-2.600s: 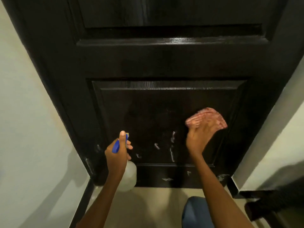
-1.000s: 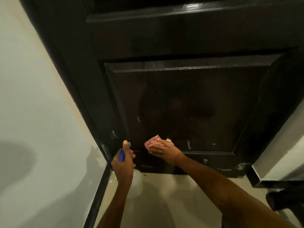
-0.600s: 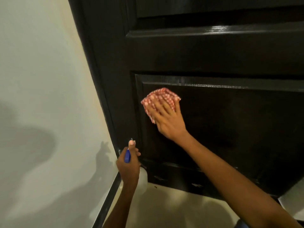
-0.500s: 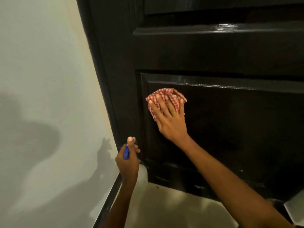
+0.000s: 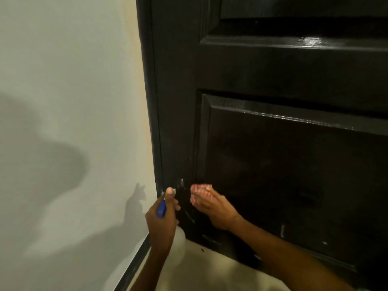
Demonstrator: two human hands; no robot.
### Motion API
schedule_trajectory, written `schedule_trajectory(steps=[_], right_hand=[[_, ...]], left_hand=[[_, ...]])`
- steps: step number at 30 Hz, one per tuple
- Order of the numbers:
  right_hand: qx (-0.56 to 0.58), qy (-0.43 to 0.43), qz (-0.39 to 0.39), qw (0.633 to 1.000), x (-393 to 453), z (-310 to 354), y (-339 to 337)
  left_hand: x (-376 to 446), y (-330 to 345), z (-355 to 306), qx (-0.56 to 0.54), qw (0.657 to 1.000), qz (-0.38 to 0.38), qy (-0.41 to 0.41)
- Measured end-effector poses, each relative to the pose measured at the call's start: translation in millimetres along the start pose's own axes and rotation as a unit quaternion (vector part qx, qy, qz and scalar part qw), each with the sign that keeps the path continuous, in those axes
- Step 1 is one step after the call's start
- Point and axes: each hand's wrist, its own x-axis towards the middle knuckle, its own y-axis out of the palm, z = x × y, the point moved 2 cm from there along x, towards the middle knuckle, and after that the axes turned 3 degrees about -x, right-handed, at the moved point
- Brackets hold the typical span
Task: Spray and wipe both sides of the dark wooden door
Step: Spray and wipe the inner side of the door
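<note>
I see one dark wooden door (image 5: 283, 164) filling the right of my view, with two raised panels in sight, one above the other. Low on its left stile, just above my fingers, a few pale wet streaks (image 5: 181, 183) catch the light, and more sit lower right near the bottom rail.

One red-and-white checked cloth (image 5: 200, 191) is pressed to the door near the lower panel's bottom left corner, under my right hand (image 5: 216, 208). The fingers (image 5: 206, 199) lie fairly straight over the cloth and flatten it on the wood; motion blur hides the exact finger spread.

My left hand (image 5: 161, 221) is just left of the cloth, fingers curled round the neck of one spray bottle (image 5: 178, 235), with the thumb up on top of the head. One blue trigger (image 5: 161, 208) shows by the thumb, and the pale bottle body hangs below the palm.

Beyond the fingers to the left stands one pale wall (image 5: 69, 122) carrying shadows, with one dark skirting strip (image 5: 134, 267) along its base. Below both wrists lies the light floor (image 5: 199, 269).
</note>
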Motion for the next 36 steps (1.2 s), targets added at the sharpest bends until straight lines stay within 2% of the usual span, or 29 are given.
schedule_trajectory(steps=[5,9,11,14,17,20,21,23,25,27,29,32,34,36], right_hand=[[0.01,0.107,-0.108,0.988,19.3,-87.5,-94.9],[0.005,0.203,-0.231,0.952,23.3,-169.3,-171.9],[0.0,0.241,-0.262,0.934,26.6,-183.0,-190.2],[-0.001,0.259,-0.293,0.921,31.2,-164.9,-181.5],[0.013,0.206,-0.24,0.948,33.8,-130.1,-140.9],[0.014,0.058,-0.081,0.995,36.1,-84.7,-89.8],[-0.006,-0.001,-0.03,1.0,38.7,-71.2,-76.4],[-0.04,-0.075,0.013,0.996,52.2,-49.4,-57.5],[-0.054,-0.073,0.023,0.996,67.0,-41.8,-59.9],[-0.047,-0.02,-0.019,0.998,81.2,-50.1,-77.6],[-0.029,0.07,-0.089,0.993,97.1,-79.0,-115.8],[0.007,0.179,-0.212,0.961,125.7,-131.9,-186.4],[0.03,0.221,-0.265,0.938,138.1,-145.5,-207.1],[0.04,0.222,-0.283,0.932,142.9,-135.4,-200.6]], left_hand=[[6.7,3.3,-39.8,-0.025,0.999,-0.016,0.026],[15.1,8.3,-74.9,-0.048,0.998,-0.01,0.035],[20.1,6.5,-83.7,-0.059,0.998,-0.012,0.036],[27.3,0.3,-83.5,-0.055,0.998,-0.01,0.028],[27.1,-10.0,-72.7,-0.037,0.999,-0.017,0.036],[22.2,-24.2,-59.3,-0.021,0.999,-0.021,0.041],[20.6,-28.3,-54.7,-0.019,0.999,-0.022,0.038],[17.7,-38.9,-47.6,-0.019,0.999,-0.03,0.036],[14.6,-47.0,-42.6,-0.012,0.998,-0.04,0.042],[10.2,-53.9,-35.8,0.003,0.998,-0.055,0.038],[8.4,-58.4,-30.1,0.011,0.997,-0.066,0.041],[10.2,-58.7,-24.1,0.017,0.995,-0.087,0.043],[13.9,-56.1,-23.9,0.009,0.995,-0.091,0.04],[19.8,-52.4,-20.9,0.007,0.996,-0.089,0.028]])
